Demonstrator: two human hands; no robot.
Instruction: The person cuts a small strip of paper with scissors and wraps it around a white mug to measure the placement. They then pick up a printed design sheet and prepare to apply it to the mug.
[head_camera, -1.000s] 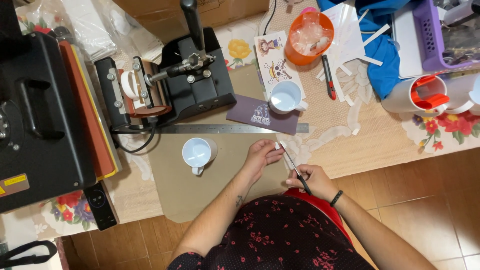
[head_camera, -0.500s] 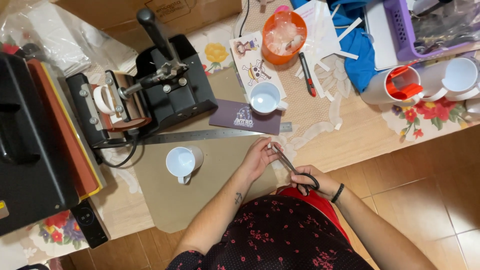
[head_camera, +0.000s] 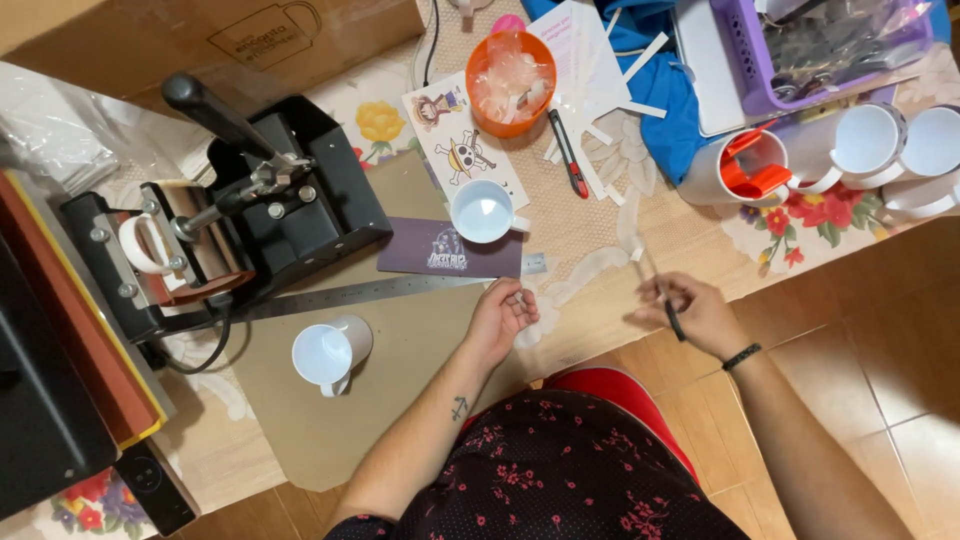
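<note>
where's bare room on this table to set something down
The tan mat is mostly bare: between the white mug and the left hand, below the steel ruler. A smaller bare wood strip lies beyond the right hand, which holds scissors. Crowded: the far edge around the orange bowl, paper strips and black mug press.

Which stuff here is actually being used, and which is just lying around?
In use: left hand pinching a small white piece; right hand holding scissors.

Lying about: steel ruler, white mug, orange bowl, red-handled cutter, mug press.
</note>
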